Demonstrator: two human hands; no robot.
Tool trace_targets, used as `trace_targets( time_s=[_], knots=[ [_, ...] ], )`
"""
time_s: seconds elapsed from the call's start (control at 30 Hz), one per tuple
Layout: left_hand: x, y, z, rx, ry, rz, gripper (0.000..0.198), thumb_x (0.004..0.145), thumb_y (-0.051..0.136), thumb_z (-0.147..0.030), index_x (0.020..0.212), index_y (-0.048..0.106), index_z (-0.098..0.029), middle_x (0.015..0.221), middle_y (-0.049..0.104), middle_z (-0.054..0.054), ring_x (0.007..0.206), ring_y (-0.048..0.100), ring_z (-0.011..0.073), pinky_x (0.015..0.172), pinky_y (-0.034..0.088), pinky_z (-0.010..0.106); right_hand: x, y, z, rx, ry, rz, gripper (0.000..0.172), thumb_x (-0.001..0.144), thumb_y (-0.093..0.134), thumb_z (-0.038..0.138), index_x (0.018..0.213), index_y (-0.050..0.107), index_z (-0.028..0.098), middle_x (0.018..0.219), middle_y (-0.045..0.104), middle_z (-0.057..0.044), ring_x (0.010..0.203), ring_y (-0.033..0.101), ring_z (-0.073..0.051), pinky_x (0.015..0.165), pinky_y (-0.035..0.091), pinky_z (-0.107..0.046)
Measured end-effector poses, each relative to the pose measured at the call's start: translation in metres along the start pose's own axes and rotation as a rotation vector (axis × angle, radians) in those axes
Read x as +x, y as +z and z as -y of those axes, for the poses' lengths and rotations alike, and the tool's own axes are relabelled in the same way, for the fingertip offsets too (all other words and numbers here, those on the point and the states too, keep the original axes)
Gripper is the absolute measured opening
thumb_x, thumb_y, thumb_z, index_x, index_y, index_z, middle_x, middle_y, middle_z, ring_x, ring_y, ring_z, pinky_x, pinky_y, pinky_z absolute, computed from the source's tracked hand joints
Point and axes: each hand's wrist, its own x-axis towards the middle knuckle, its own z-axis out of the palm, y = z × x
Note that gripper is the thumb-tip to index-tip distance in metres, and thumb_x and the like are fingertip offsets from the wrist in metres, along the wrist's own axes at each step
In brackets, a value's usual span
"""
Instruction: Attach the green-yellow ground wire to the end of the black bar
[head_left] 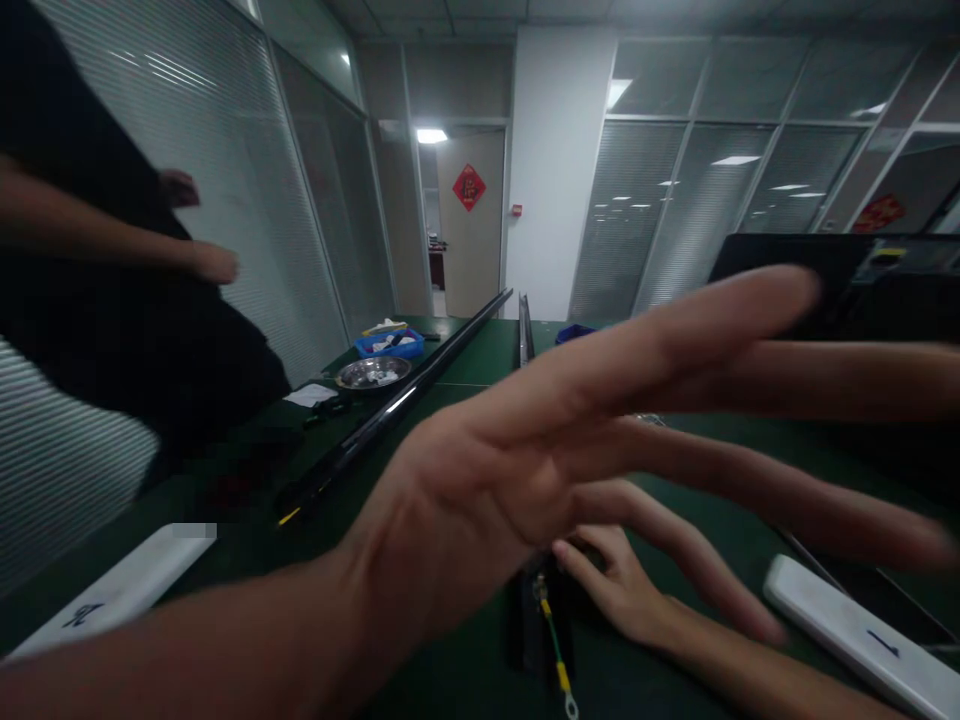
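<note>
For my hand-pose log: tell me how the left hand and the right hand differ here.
The left hand is raised near the camera, large and blurred; the right hand sits low at the green table. The left hand's fingers are spread and hold nothing; the right hand's fingers bend toward the black rail with the yellow-green wire, seemingly touching it. Both are bare.
</note>
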Motion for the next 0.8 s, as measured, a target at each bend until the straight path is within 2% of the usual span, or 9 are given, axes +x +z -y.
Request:
trace_targets(
  time_s=[0.07,0.17,0.27,0.33,0.4,0.57,0.67,0.8],
  knots=[
    [0.016,0.003,0.013,-0.094,-0.036,0.019,0.05,0.103,0.046,-0.065,0.13,0.069,-0.03,0.111,0.071,0.007,0.082,0.071,0.0239,0.066,0.059,0.036,-0.001,0.0,-0.002,0.036,-0.009,0.011,0.024,0.108,0.055,0.038,0.101,0.071,0.021,0.095,0.073,-0.005,0.085,0.07,-0.02,0.08,0.059,-0.032],
    [0.002,-0.005,0.065,0.074,0.013,-0.115,0.026,0.106,0.051,-0.033,0.105,0.074,-0.02,0.091,0.068,0.006,0.083,0.064,0.0184,0.074,0.053,0.03,0.002,-0.001,-0.002,0.096,-0.029,0.05,0.029,0.108,0.052,0.038,0.095,0.071,0.02,0.084,0.07,-0.002,0.077,0.068,-0.018,0.074,0.053,-0.027],
    [-0.032,-0.019,0.123,0.394,-0.095,0.057,0.016,0.101,0.052,-0.023,0.099,0.067,-0.018,0.092,0.065,0.005,0.087,0.061,0.0193,0.081,0.049,0.033,0.005,-0.003,0.001,0.125,-0.044,0.076,0.028,0.108,0.052,0.036,0.096,0.07,0.019,0.083,0.068,-0.002,0.074,0.064,-0.017,0.071,0.049,-0.025],
    [-0.05,-0.026,0.146,0.539,-0.129,0.231,0.013,0.098,0.053,-0.022,0.102,0.065,-0.018,0.097,0.066,0.006,0.095,0.06,0.0218,0.089,0.045,0.037,0.006,-0.003,0.002,0.129,-0.05,0.069,0.028,0.108,0.052,0.036,0.094,0.069,0.019,0.081,0.066,-0.002,0.072,0.062,-0.016,0.069,0.048,-0.025],
    [-0.059,-0.028,0.155,0.613,-0.148,0.346,0.013,0.096,0.052,-0.021,0.103,0.063,-0.019,0.101,0.066,0.005,0.098,0.058,0.0223,0.092,0.042,0.039,0.005,-0.003,0.003,0.131,-0.055,0.066,0.029,0.108,0.053,0.036,0.092,0.069,0.018,0.079,0.065,-0.002,0.071,0.061,-0.016,0.069,0.047,-0.026],
    [-0.058,-0.026,0.155,0.64,-0.132,0.58,0.013,0.093,0.056,-0.02,0.105,0.062,-0.02,0.105,0.067,0.005,0.106,0.058,0.0232,0.104,0.033,0.043,0.004,-0.002,0.003,0.145,-0.046,0.097,0.029,0.107,0.053,0.035,0.093,0.069,0.017,0.084,0.068,-0.005,0.075,0.064,-0.018,0.072,0.049,-0.028],
    [-0.057,-0.027,0.157,0.619,-0.151,0.642,0.012,0.097,0.052,-0.02,0.104,0.063,-0.02,0.104,0.069,0.005,0.104,0.058,0.0224,0.106,0.031,0.044,0.004,-0.002,0.002,0.161,-0.05,0.104,0.028,0.107,0.054,0.033,0.09,0.069,0.017,0.085,0.068,-0.005,0.076,0.065,-0.018,0.073,0.049,-0.028],
    [-0.057,-0.028,0.162,0.58,-0.178,0.656,0.009,0.098,0.054,-0.022,0.1,0.062,-0.019,0.101,0.069,0.004,0.104,0.058,0.0218,0.106,0.029,0.042,0.004,-0.002,0.0,0.175,-0.086,0.108,0.027,0.107,0.055,0.031,0.089,0.069,0.017,0.086,0.07,-0.005,0.077,0.066,-0.018,0.074,0.05,-0.028]
  ],
)
